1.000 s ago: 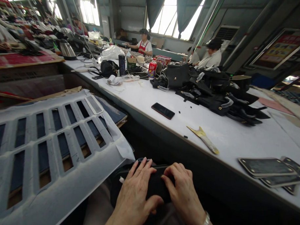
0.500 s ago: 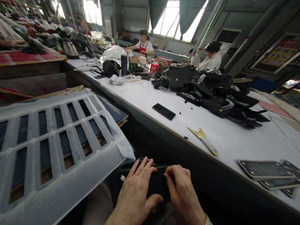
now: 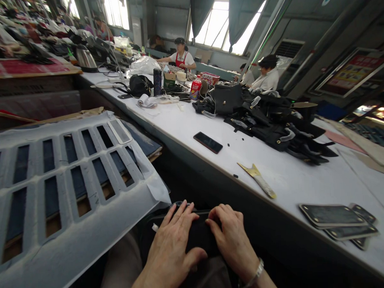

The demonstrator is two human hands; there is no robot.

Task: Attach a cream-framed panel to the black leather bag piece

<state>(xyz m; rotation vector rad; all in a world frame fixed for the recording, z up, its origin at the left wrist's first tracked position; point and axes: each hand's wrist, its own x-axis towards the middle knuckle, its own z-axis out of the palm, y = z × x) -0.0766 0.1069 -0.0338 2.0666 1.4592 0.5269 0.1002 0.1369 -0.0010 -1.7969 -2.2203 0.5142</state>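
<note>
A dark, flat black piece [image 3: 200,232], its kind unclear, lies across my lap below the table edge. My left hand [image 3: 174,241] rests flat on it, fingers stretched forward and thumb apart. At the piece's right part, my right hand [image 3: 230,233] has its fingers curled, with thumb and forefinger pinched at the black surface. A bracelet circles the right wrist. A small white bit [image 3: 155,227] shows by the left hand. The underside of the black piece is hidden in shadow.
To the left stands a grey slotted panel [image 3: 97,221]. The white table [image 3: 185,119] holds a phone [image 3: 208,142], a yellow forked tool [image 3: 256,179], stacked black metal-studded pieces [image 3: 331,214] and a heap of black bags [image 3: 267,124]. Co-workers sit at the far side.
My right hand has shifted slightly left along the black piece, and more of its wrist and bracelet shows. The left hand stays flat. The whole view has shifted a little.
</note>
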